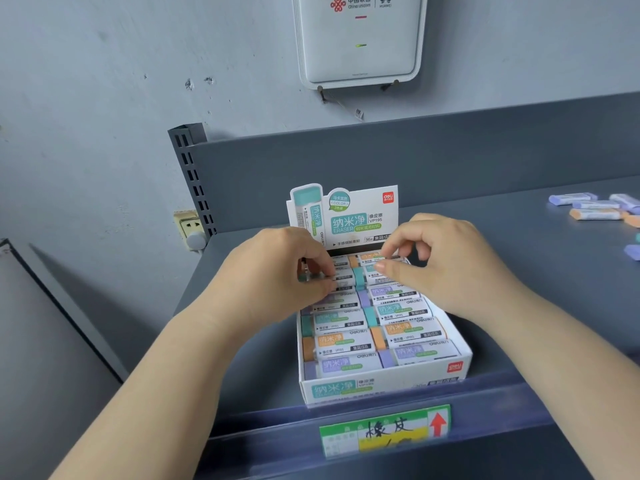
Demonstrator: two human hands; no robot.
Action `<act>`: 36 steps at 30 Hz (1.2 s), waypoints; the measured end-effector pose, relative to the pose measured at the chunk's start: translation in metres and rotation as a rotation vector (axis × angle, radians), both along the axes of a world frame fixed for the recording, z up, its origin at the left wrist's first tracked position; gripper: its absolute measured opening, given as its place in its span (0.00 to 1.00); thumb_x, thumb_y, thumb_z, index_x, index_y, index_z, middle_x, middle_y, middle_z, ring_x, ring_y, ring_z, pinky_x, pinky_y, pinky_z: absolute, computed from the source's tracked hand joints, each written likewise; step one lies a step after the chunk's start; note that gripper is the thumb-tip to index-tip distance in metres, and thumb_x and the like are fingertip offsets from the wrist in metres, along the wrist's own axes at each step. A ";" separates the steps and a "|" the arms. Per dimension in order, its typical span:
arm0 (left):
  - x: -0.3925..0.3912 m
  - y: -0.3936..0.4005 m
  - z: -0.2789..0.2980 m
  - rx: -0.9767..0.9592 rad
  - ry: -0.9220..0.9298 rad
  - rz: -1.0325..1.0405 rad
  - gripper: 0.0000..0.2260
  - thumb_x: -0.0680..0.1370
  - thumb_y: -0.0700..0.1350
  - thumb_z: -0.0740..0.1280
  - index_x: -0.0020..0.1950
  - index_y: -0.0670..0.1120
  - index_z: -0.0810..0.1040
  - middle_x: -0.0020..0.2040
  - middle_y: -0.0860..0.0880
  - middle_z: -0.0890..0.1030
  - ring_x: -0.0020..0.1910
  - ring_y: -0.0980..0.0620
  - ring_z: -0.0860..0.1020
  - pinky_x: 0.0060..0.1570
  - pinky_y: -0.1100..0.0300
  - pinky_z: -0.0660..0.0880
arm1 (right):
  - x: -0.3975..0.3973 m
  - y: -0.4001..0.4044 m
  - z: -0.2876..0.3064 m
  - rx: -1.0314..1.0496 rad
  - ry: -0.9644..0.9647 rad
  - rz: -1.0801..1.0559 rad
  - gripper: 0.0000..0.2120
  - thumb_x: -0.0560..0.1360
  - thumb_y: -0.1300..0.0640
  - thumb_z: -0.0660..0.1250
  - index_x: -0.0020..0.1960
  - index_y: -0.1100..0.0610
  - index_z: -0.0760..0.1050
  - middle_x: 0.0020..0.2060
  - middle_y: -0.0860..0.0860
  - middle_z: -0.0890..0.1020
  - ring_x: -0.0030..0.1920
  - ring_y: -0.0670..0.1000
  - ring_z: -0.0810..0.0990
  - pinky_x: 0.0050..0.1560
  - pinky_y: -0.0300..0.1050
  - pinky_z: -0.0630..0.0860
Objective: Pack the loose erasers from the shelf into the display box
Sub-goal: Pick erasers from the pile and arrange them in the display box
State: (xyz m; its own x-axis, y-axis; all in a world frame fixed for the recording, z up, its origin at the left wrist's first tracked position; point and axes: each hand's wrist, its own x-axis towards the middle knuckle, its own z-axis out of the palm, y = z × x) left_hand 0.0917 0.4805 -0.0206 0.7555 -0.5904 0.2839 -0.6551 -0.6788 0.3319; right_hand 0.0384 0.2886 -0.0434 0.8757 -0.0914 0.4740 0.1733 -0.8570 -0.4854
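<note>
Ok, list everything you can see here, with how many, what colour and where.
display box: one, white, front of the shelf, header card upright.
packed erasers: two columns, orange, teal and purple ends, inside the box.
loose erasers: several, purple and orange, far right of the shelf.
shelf: one, dark grey.
price label: one, green and yellow with a red arrow, on the shelf's front rail.
router: one, white, on the wall above.
wall socket: one, cream, left of the shelf.
left hand: fingers curled at the box's back left.
right hand: fingers curled at the back right.

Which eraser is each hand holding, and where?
Left hand pinches a teal-ended eraser at its left end; right hand pinches an orange-ended eraser near its right end.
</note>
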 end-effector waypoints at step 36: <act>-0.141 -0.231 -0.017 0.174 -0.428 -0.093 0.16 0.77 0.56 0.57 0.62 0.54 0.71 0.57 0.55 0.75 0.58 0.52 0.72 0.55 0.59 0.66 | -0.168 -0.198 0.012 -0.577 0.001 -0.148 0.13 0.76 0.45 0.58 0.56 0.49 0.71 0.53 0.43 0.75 0.57 0.49 0.72 0.45 0.43 0.66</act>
State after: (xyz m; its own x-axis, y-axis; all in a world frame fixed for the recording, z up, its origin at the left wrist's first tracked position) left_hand -0.0489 0.2500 -0.0377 0.5336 -0.7164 0.4495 -0.7689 -0.6323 -0.0949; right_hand -0.1299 0.0909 -0.0310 0.8738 0.0594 0.4826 0.0316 -0.9973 0.0656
